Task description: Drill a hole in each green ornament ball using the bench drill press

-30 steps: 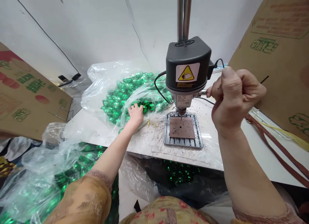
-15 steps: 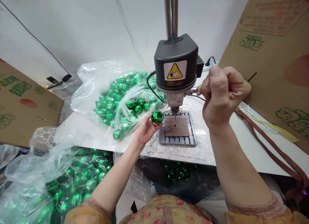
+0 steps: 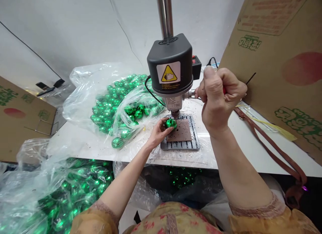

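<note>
Between the fingers of my left hand is a shiny green faceted ball. The ball is over the left part of a brown board, close beside the drill chuck. That board, with a small dark hole, lies on the slotted metal base of a drill press. My right hand is closed around the feed handle at the press's right side; a bit of red shows between its fingers.
An open plastic bag of green balls lies left of the press, and another bag sits below the table edge. Cardboard boxes stand on both sides. A brown strap lies at right. Dark shavings dot the white table.
My left hand has brought the green ball rightward from beside the base to over the board near the chuck. My right hand stays on the handle. The view has shifted slightly.
</note>
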Available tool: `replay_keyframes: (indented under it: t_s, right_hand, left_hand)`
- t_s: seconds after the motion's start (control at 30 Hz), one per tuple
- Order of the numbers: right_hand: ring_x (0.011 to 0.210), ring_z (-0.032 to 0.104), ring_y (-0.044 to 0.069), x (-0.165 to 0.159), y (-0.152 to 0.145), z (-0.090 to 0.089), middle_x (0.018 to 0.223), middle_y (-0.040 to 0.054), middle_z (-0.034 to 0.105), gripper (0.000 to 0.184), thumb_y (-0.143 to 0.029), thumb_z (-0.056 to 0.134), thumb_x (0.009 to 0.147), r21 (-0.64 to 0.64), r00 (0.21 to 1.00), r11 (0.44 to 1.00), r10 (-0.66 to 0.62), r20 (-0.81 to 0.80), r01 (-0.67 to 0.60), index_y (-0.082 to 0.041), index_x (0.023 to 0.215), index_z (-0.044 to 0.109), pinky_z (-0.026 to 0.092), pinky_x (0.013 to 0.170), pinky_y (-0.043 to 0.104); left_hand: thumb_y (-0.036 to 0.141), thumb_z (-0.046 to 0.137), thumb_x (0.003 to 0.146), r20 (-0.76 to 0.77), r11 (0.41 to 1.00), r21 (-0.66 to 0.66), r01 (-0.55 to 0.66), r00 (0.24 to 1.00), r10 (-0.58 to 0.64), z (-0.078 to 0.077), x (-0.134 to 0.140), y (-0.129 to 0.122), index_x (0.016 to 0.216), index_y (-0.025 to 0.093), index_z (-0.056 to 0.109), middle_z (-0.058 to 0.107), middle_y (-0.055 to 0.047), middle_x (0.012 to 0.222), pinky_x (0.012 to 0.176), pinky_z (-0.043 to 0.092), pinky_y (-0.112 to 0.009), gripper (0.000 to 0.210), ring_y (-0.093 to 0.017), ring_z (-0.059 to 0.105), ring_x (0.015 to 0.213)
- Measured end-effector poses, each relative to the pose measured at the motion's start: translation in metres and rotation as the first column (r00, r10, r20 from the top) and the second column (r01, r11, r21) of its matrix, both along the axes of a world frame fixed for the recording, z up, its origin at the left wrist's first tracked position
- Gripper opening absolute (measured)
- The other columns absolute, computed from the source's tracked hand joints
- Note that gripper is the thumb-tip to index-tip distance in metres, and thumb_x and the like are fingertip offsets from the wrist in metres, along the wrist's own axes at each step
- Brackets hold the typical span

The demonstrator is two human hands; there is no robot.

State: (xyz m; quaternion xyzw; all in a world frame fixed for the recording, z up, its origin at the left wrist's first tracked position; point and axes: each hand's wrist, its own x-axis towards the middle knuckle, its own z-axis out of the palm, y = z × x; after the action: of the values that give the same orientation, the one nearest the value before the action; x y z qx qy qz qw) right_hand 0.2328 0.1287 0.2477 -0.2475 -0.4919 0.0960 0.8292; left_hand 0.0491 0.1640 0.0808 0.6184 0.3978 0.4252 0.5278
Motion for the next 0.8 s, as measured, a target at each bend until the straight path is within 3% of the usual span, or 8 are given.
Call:
replay_keyframes:
  t_s: [0.13,0.37,0.53,0.8]
  right_hand:
    - [0.045,0.033,0.003,0.0,0.0,0.0,0.049,-0.0075,0.031,0.049,-0.035,0.065,0.091,0.005,1.0,1.0,0.008,0.008,-0.008,-0.02,0.056,0.034,0.028,0.049,0.026]
    - [0.045,0.034,0.003,-0.001,-0.002,0.001,0.047,-0.0077,0.031,0.05,-0.039,0.063,0.092,-0.03,1.0,1.0,-0.002,0.003,0.002,-0.02,0.055,0.034,0.032,0.048,0.025]
    - [0.044,0.033,0.004,-0.001,-0.003,0.002,0.048,-0.0083,0.03,0.048,-0.036,0.063,0.092,-0.026,1.0,0.999,0.018,-0.009,-0.018,-0.021,0.057,0.034,0.03,0.048,0.027]
    - [0.045,0.032,0.004,0.0,-0.002,-0.004,0.05,-0.0064,0.026,0.05,-0.035,0.063,0.092,0.004,0.999,1.0,-0.015,0.029,0.015,-0.02,0.058,0.03,0.029,0.048,0.028]
  left_hand:
    - [0.05,0.083,0.079,-0.091,0.998,0.055,0.026,0.996,-0.021,-0.002,0.001,0.002,0.131,0.02,0.062,0.072,-0.007,0.105,0.084,0.057,-0.034,0.064,-0.022,0.069,0.096]
    - [0.047,0.084,0.078,-0.29,0.987,0.163,-0.006,0.955,0.054,0.001,0.006,-0.003,0.129,0.019,0.066,0.069,-0.003,0.084,0.066,0.054,-0.031,0.061,-0.018,0.063,0.072]
    - [0.04,0.088,0.073,-0.376,0.943,0.331,-0.044,0.91,0.174,0.001,0.016,-0.011,0.123,0.022,0.069,0.07,-0.008,0.111,0.092,0.055,-0.04,0.056,-0.027,0.065,0.106]
    - [0.038,0.085,0.078,-0.251,0.964,0.265,-0.021,0.964,0.09,-0.012,0.024,-0.012,0.129,0.022,0.064,0.068,-0.011,0.126,0.109,0.046,-0.048,0.058,-0.03,0.061,0.12]
